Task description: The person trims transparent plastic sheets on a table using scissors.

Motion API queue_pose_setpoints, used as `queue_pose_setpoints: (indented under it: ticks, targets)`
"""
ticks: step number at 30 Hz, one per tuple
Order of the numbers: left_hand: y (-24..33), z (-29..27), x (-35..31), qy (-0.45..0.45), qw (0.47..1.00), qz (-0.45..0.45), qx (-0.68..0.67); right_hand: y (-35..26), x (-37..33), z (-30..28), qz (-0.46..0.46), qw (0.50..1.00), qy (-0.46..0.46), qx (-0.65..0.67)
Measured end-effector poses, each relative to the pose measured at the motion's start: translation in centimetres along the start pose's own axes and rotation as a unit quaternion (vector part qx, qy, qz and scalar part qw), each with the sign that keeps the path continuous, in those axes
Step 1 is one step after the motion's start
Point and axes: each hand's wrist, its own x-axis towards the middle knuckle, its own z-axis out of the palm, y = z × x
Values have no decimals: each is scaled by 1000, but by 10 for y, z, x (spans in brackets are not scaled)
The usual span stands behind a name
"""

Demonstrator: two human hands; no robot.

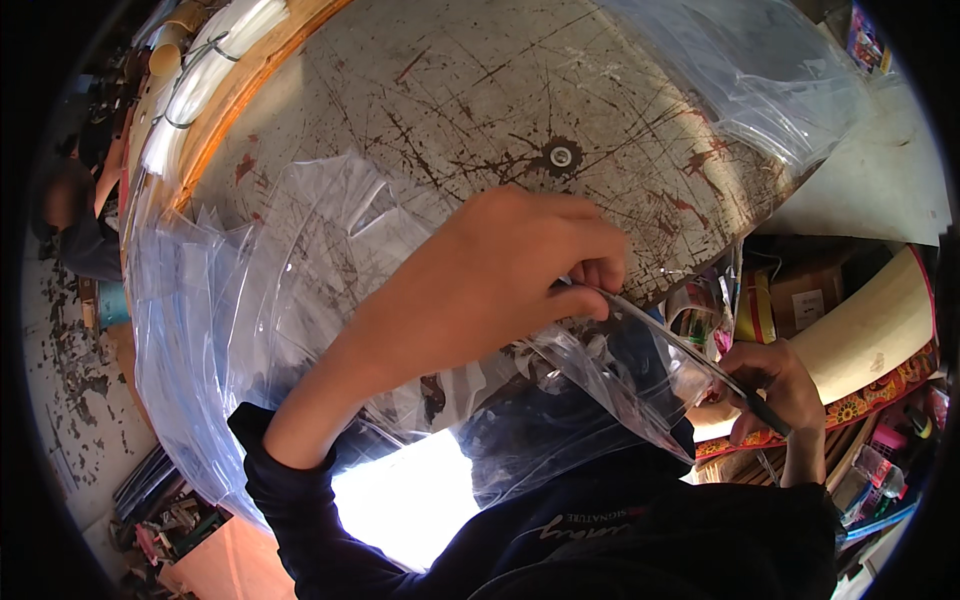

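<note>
Both grips pinch clear bag [590, 390], wrists bent.

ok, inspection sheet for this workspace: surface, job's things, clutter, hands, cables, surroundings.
Surface: round grey metal table, heavily scratched, rust-coloured marks, a bolt at its centre.
Job's things: clear plastic bag stretched between both hands; a pile of clear plastic bags on the table's left side.
Clutter: more clear plastic sheet at the table's far right edge; white bundled strips along the wooden rim.
Hands: left hand pinches the bag's top edge; right hand grips the other end, along with a thin dark rod-like thing.
Cables: nothing seen.
Surroundings: cardboard box, colourful packets, flaking floor, another person at far left.
</note>
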Motion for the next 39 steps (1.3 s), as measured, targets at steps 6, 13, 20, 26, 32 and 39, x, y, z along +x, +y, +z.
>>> queue_pose_setpoints:
  ticks: [6,13,20,26,32,39]
  targets:
    - [2,-7,1,2,1000,9,2,1,-2,-3,4,1000,-9,-9]
    - [-5,-5,0,30,999,-17,-25,-13,18,2,-27,998,-30,-53]
    - [-7,-5,0,33,999,-12,-18,-16,24,5,-35,997,-45,-54]
    - [-8,-5,1,43,999,6,-18,-21,23,8,-4,999,-34,-42]
    - [-9,-4,2,38,999,10,-13,-24,26,13,-39,997,-24,-59]
    - [-10,-2,1,45,999,16,-8,-30,27,16,-21,998,-26,-48]
